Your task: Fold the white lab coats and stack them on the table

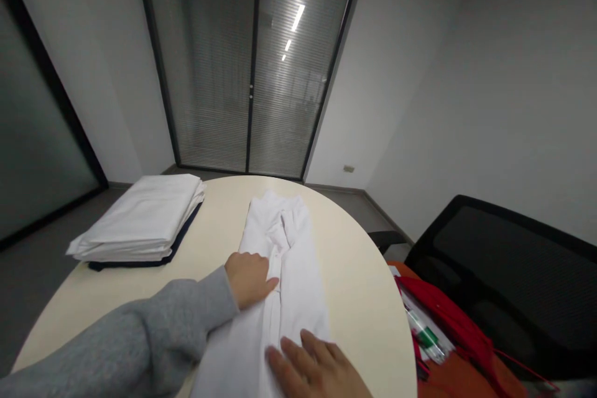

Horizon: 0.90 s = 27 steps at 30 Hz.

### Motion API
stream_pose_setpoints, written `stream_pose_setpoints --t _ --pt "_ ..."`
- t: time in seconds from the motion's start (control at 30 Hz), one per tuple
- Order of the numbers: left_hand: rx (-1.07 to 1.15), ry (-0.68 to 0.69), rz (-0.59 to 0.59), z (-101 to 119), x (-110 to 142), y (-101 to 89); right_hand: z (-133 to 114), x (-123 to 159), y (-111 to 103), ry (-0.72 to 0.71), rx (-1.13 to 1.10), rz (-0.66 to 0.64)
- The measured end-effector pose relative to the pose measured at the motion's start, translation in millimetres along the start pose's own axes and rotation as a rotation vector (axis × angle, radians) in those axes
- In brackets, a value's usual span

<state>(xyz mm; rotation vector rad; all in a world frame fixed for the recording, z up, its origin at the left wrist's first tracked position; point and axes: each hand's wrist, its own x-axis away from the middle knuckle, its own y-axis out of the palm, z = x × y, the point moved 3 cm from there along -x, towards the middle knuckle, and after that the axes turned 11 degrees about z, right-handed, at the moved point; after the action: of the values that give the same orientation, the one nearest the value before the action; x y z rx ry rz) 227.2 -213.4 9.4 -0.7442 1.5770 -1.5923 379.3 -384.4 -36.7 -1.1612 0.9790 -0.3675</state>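
Observation:
A long white shirt lies folded lengthwise on the round table, its collar at the far end and the button strip running down the middle. My left hand, in a grey sleeve, rests on the shirt's left half with fingers curled into the cloth and thumb stretched towards the button strip. The fingertips are hidden. Nearer to me, my right hand is over the lower right part of the shirt, fingers spread and slightly blurred; it grips nothing.
On the pale round table, a stack of folded white cloth with a dark layer beneath stands at the left. To the right, a black mesh-backed chair carries a red bag and a clear plastic item with green. Glass panels with blinds stand behind.

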Motion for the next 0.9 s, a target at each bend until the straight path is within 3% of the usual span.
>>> stream_pose_setpoints --t 0.07,0.17,0.23,0.33,0.47,0.67,0.9 --pt "0.006 0.021 0.026 1.4 15.3 -0.6 23.4 -42.1 -27.6 0.203 -0.120 -0.103" --pt "0.042 0.054 0.081 0.4 23.5 -4.0 75.0 -114.0 -43.1 0.350 -0.152 -0.075" --pt "0.063 0.083 0.116 1.3 24.3 -4.1 112.7 -153.5 -26.0 0.488 -0.087 -0.105" --pt "0.073 0.117 0.135 5.2 24.0 4.2 155.4 -189.1 16.5 0.674 0.038 -0.123" --pt "0.079 0.126 0.117 7.2 21.2 23.3 181.1 -202.2 62.8 0.767 0.070 -0.139" --pt "0.130 0.133 0.087 10.0 13.4 36.4 210.9 -203.6 86.9 0.867 0.094 -0.070" --pt "0.178 0.152 0.058 3.7 8.3 26.5 204.2 -202.7 110.9 0.673 0.069 -0.086"
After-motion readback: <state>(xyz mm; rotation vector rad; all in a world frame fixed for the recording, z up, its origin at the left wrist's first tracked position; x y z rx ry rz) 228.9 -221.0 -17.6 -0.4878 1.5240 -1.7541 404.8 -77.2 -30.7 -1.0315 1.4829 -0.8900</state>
